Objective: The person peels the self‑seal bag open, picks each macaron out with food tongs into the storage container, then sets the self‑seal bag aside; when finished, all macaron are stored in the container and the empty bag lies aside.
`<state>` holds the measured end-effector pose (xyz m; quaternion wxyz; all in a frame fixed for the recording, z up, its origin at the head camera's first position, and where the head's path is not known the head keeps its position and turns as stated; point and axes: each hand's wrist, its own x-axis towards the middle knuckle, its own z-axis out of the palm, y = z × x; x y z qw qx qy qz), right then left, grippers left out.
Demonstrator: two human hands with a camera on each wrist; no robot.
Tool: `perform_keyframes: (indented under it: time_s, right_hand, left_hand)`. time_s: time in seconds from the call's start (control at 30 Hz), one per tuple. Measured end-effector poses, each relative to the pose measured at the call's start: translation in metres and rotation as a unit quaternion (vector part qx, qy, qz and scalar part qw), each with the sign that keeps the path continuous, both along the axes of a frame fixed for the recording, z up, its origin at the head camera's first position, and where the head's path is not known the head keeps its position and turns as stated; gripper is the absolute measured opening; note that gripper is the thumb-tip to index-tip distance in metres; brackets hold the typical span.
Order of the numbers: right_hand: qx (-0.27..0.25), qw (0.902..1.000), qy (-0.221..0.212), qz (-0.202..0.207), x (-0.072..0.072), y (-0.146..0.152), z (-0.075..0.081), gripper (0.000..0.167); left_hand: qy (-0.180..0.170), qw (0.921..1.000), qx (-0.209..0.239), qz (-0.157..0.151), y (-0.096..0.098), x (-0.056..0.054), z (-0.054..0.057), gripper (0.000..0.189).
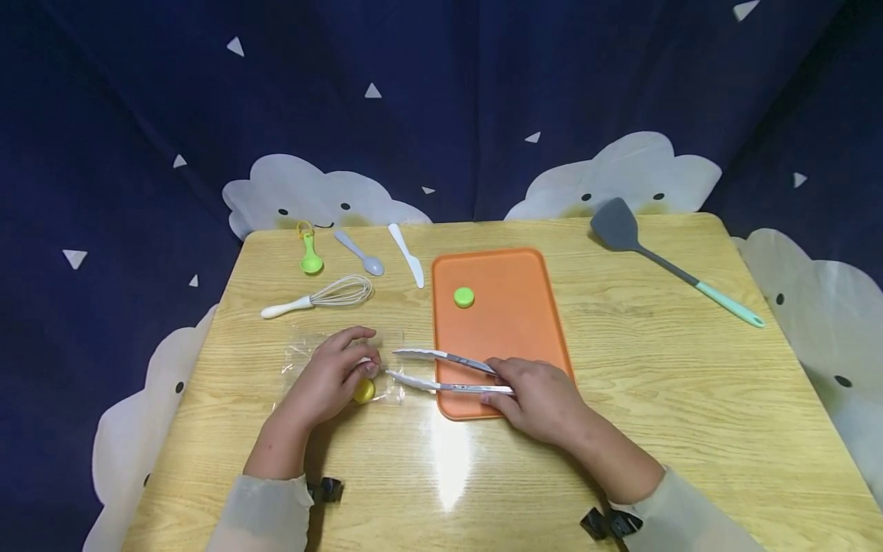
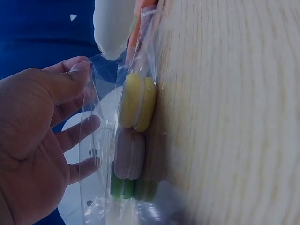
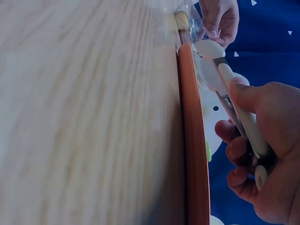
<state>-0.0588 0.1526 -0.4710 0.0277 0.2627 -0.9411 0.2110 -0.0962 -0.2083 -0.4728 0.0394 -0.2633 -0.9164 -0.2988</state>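
Observation:
My left hand (image 1: 333, 379) is over a clear plastic bag (image 1: 300, 356), its thumb and index finger pinching the bag's edge while the other fingers stay looser. Inside the bag lie a yellow macaron (image 2: 137, 103), a greyish-purple one (image 2: 130, 153) and a green one (image 2: 123, 183). My right hand (image 1: 545, 399) grips a pair of tongs (image 1: 472, 388) above an orange tray (image 1: 503, 337). The tongs' arms are spread, with their tips pointing left at the bag's mouth and nothing between them. A green macaron (image 1: 464, 297) sits on the tray's upper left part.
A whisk (image 1: 317, 297), a green measuring spoon (image 1: 311, 257), a grey spoon (image 1: 362, 254) and a white knife (image 1: 407, 257) lie behind the bag. A grey spatula (image 1: 662, 261) with a mint handle lies at the table's far right. A dark curtain hangs behind the table.

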Motion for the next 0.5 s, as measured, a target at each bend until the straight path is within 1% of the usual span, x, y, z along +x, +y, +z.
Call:
perform_keyframes:
  time_s: [0.5]
  right_hand:
    - [0.006,0.9996,-0.015,0.021,-0.013,-0.017,0.003,0.045]
  left_hand:
    - [-0.017,0.9998,0.008,0.004,-0.002,0.002,0.0,0.011]
